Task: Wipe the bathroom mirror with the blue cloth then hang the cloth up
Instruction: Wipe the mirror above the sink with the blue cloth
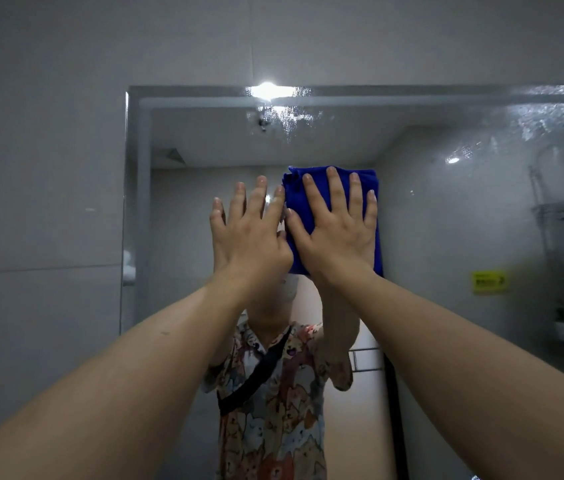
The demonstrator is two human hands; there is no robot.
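Right hand (pixel 337 233) flat on blue cloth (pixel 370 181) (mid-mirror (pixel 446 220)).

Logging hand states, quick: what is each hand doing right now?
Left hand: open, fingers spread, holding nothing.
Right hand: open, flat, pressing the blue cloth against the mirror.

Both forearms bare, no sleeves. Below the mirror (pixel 446 209) top edge, reflection shows short-sleeved cat-print shirt (pixel 273 420), black diagonal strap (pixel 256 375).
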